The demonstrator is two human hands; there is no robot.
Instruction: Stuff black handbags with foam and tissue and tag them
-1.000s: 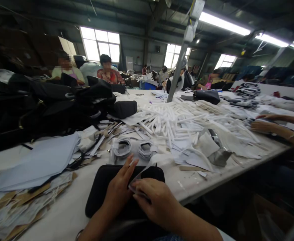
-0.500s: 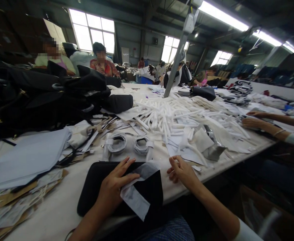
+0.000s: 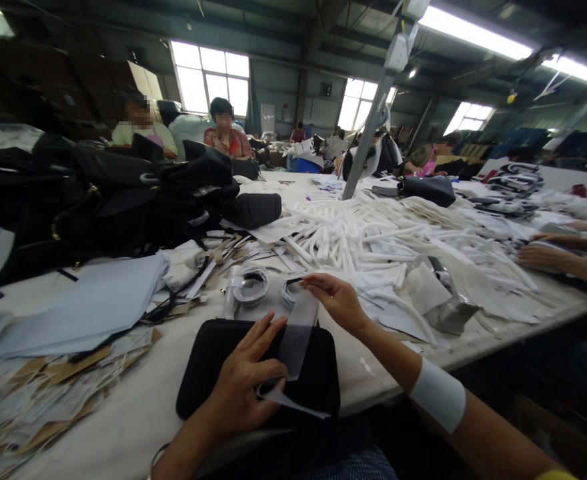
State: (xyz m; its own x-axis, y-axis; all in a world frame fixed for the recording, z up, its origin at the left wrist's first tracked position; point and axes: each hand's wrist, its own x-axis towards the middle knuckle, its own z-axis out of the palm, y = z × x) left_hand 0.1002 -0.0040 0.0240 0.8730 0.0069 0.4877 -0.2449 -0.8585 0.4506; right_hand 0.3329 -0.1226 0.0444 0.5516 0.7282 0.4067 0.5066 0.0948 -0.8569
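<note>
1 translucent strip is pinched in the right hand and grasped by left hand fingers, not yet flat on the black case.

Matt black case with smooth face, translucent strip seen as thin plastic or paper, coils wrapped in glossy clear plastic, smooth matt paper sheets, rumpled silvery packet
</note>
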